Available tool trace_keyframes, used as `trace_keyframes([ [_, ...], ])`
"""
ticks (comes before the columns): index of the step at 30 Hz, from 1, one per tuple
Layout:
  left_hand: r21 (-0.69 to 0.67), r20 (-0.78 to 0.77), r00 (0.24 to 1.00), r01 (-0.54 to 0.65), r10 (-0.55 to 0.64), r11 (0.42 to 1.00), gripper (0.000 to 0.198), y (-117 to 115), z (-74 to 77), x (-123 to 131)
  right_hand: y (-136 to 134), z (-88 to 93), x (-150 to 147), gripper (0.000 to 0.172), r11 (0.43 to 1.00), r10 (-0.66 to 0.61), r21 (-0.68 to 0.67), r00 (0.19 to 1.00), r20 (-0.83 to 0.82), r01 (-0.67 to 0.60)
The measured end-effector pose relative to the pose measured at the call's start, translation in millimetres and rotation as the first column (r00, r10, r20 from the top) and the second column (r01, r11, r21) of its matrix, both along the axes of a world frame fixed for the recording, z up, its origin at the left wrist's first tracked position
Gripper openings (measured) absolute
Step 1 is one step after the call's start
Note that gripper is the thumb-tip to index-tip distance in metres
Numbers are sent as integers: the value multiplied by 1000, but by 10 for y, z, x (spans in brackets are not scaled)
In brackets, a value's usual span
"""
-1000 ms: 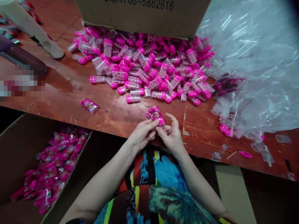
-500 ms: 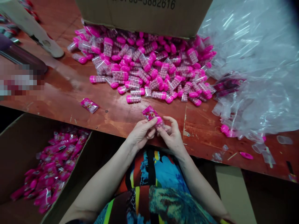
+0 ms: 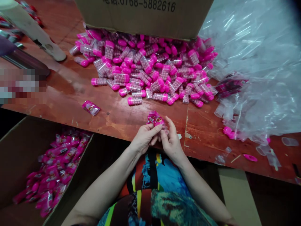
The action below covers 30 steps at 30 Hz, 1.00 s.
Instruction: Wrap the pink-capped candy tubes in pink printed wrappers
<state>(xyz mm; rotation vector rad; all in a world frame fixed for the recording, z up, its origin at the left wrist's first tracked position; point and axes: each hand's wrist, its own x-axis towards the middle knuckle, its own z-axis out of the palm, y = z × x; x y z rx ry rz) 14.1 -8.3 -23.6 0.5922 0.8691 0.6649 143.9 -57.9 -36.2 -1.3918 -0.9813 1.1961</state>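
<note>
Near the table edge, in front of my body, both hands are at one small candy bottle point(image 3: 165, 129). A glossy printed pink wrapper point(image 3: 154, 117) sticks up at its capped end. My left hand point(image 3: 144, 137) pinches the wrapper and the cap end between thumb and fingers. Thumb and fingers of my right hand point(image 3: 172, 144) close on the clear end, with the index finger raised. My fingers partly cover the bottle, so how far the wrapper goes over it is hidden. A wrapped candy bottle point(image 3: 91, 108) lies on the table to the left.
A heap of pink-capped candy bottles point(image 3: 143, 70) spreads below a cardboard box point(image 3: 145, 15). Clear plastic bags point(image 3: 263, 78) and loose clear tubes lie right. An open carton point(image 3: 21, 138) at lower left holds wrapped bottles. A pale post point(image 3: 35, 31) stands upper left.
The wrapper has shifted down toward the bottle and looks more crumpled. My right index finger has lifted and straightened. The view has moved slightly.
</note>
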Motion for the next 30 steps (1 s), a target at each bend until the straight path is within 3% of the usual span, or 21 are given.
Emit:
trace_keyframes([
  [2, -18, -19, 1000, 3, -3, 1000, 41, -32, -7, 12, 13, -7, 21, 60, 996, 41, -73, 992, -118, -49],
  [5, -17, 6, 998, 69, -69, 997, 43, -31, 23, -13, 56, 2, 65, 65, 970, 83, -178, 915, -395, -165],
  [8, 11, 23, 996, 89, -89, 996, 52, 5, 53, -43, 93, 27, 66, 70, 970, 60, -184, 890, -452, -159],
  [13, 19, 22, 999, 36, -36, 999, 54, -28, 14, -2, 125, 102, -35, 76, 981, 51, -162, 949, -313, -107],
  [17, -12, 5, 1000, 26, -26, 1000, 48, 10, 49, -148, 219, 120, -60, 76, 971, 163, -134, 959, -234, -198],
  [20, -10, 24, 974, -224, 224, 975, 42, 194, 124, -494, 383, 84, 45, 64, 977, 203, -44, 976, -83, -207],
  [22, -11, 18, 904, -426, 426, 905, 51, 321, 147, -730, 543, 48, 169, 52, 990, 140, 14, 983, 120, -143],
  [23, -7, -23, 885, -466, 465, 885, 58, 359, 141, -810, 636, 30, 236, 45, 993, 95, 44, 963, 253, -109],
  [25, 94, -178, 866, -457, 467, 884, 61, 364, 94, -847, 835, -7, 357, 35, 989, -7, 128, 849, 528, -72],
  [26, 200, -272, 856, -396, 439, 896, 55, 332, 56, -800, 934, -26, 403, 32, 983, -64, 174, 756, 651, -67],
  [28, 473, -444, 813, -144, 376, 869, 38, 228, -32, -610, 1105, -70, 463, 32, 971, -145, 222, 526, 838, -86],
  [30, 660, -600, 724, 206, 342, 723, 31, 117, -119, -378, 1205, -119, 479, 38, 975, -145, 187, 295, 944, -118],
])
